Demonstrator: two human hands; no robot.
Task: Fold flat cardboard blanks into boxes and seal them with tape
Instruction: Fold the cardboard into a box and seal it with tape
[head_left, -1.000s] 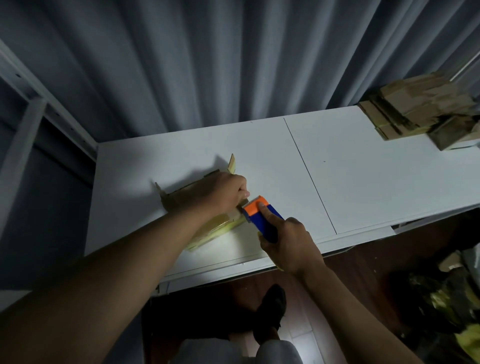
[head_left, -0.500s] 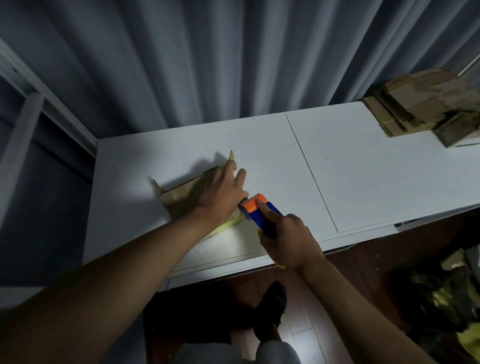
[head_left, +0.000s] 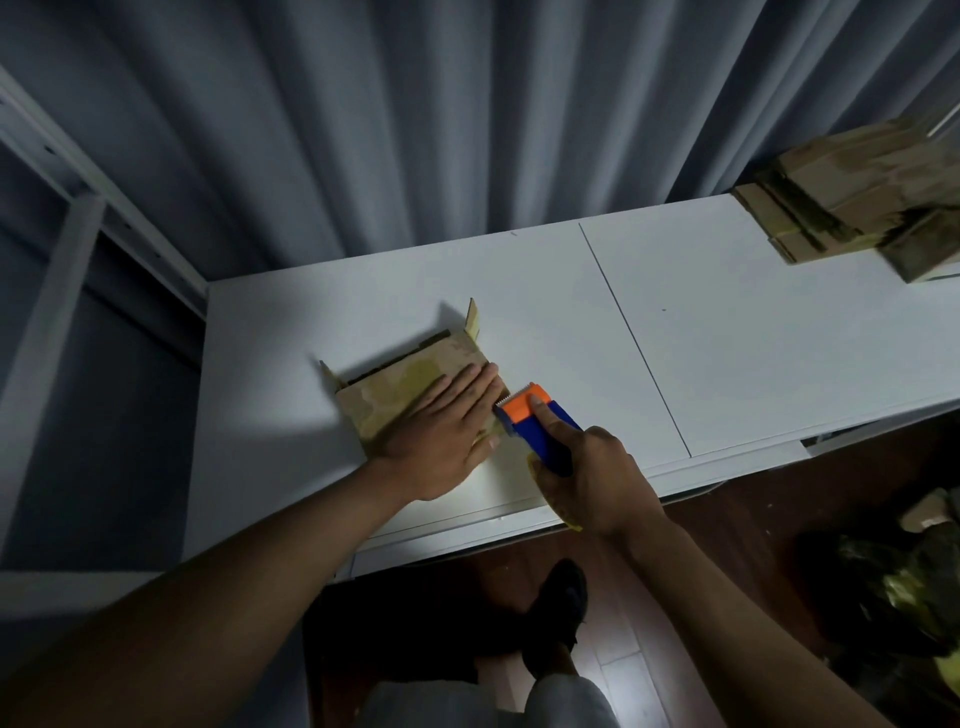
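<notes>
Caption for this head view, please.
Left hand flat on cardboard box; right hand holds tape dispenser at its edge.

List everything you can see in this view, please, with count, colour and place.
box: one, brown cardboard, on the table's left half, flaps up at its far corners
tape dispenser: one, blue with orange head, at the box's right edge
blanks: one stack, brown, far right corner of the table
table: one, white, a seam down its middle
curtain: grey, behind the table
shelf frame: pale metal, at the left
floor: dark wood, below the table
shoe: one, black, on the floor
left hand: flat on the box
right hand: grips the tape dispenser
</notes>
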